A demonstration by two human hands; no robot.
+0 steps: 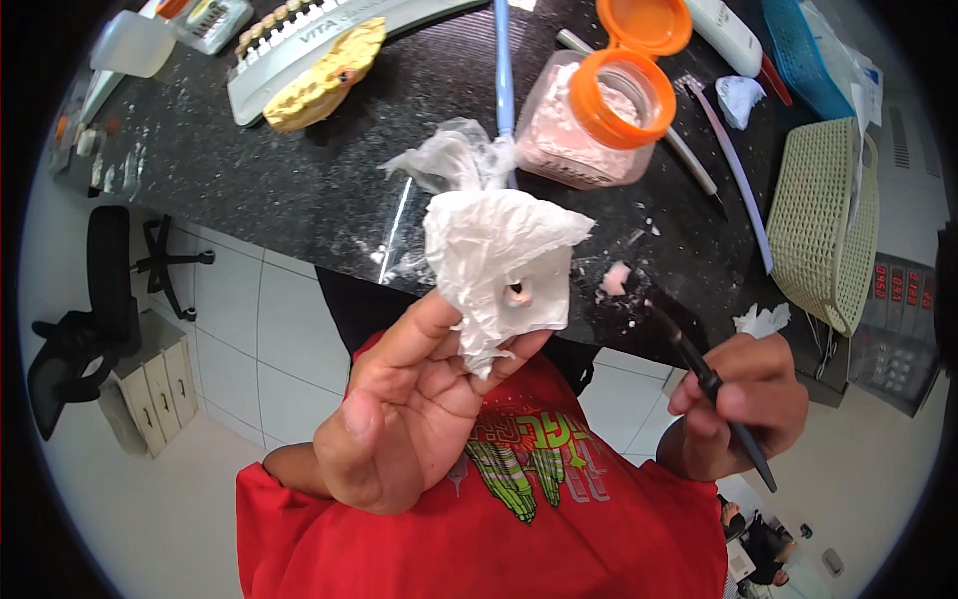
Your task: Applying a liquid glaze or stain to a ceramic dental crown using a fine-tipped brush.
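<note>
A crumpled white tissue rests on the fingers of my left hand, which holds it up in front of the table edge. On the tissue lies a small pinkish piece with a dark opening. My right hand grips a slim black-handled brush between thumb and fingers. Its tip points up and left, near a small heap of pink powder on the dark tabletop, and is too blurred to tell whether it touches. Behind the tissue stands an open jar of pink powder with an orange rim.
A yellow dental cast sits beside a tooth shade guide at the far left. Blue-handled and lilac-handled tools lie around the jar. A woven cream basket and a device with red digits stand at right.
</note>
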